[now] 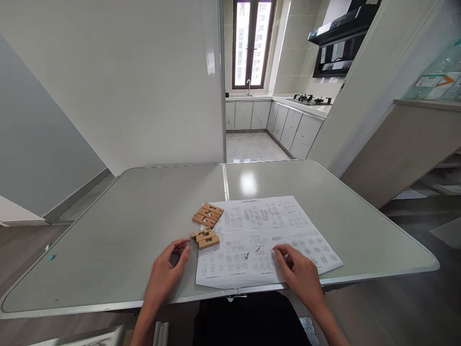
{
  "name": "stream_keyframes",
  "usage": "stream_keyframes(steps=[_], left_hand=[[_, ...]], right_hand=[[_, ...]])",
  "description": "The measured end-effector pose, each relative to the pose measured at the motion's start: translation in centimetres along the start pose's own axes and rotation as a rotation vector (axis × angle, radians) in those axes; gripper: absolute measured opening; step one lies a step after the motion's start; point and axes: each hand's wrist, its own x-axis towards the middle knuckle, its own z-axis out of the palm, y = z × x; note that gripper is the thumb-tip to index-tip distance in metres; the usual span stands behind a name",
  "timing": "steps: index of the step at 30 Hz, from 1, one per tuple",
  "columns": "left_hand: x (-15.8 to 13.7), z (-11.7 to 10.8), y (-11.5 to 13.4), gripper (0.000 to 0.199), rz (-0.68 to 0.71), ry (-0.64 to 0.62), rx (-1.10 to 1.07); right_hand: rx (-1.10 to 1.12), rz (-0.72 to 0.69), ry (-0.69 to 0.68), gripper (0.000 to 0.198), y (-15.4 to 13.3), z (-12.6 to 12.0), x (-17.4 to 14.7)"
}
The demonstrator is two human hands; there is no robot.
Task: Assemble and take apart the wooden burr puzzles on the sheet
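Observation:
My left hand point(168, 268) rests on the table, its curved fingers apart and holding nothing. Just beyond its fingertips lie interlocked light wooden puzzle pieces point(208, 240), one marked with a number. Behind these, flat brown wooden pieces with cut-out slots point(208, 215) sit side by side, partly over the corner of a large printed sheet point(237, 240). The sheet carries many small line diagrams. On its lower right part lies my right hand point(297, 271), fingers loosely bent and apart, with nothing seen in them.
The pale table point(108, 240) has a metal rim and a centre seam. A small teal bit point(51, 257) lies near its left edge. Beyond the far edge are a white panel point(162, 86) and a kitchen with a gas hob point(311, 99). Shelving point(403, 149) stands at the right.

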Motion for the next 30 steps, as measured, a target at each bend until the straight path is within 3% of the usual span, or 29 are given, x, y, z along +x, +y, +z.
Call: stream_keyframes(steps=[30], left_hand=[[-0.1, 0.06, 0.03, 0.044, 0.026, -0.005, -0.014]], right_hand=[[-0.033, -0.012, 0.029, 0.051, 0.24, 0.38, -0.1]])
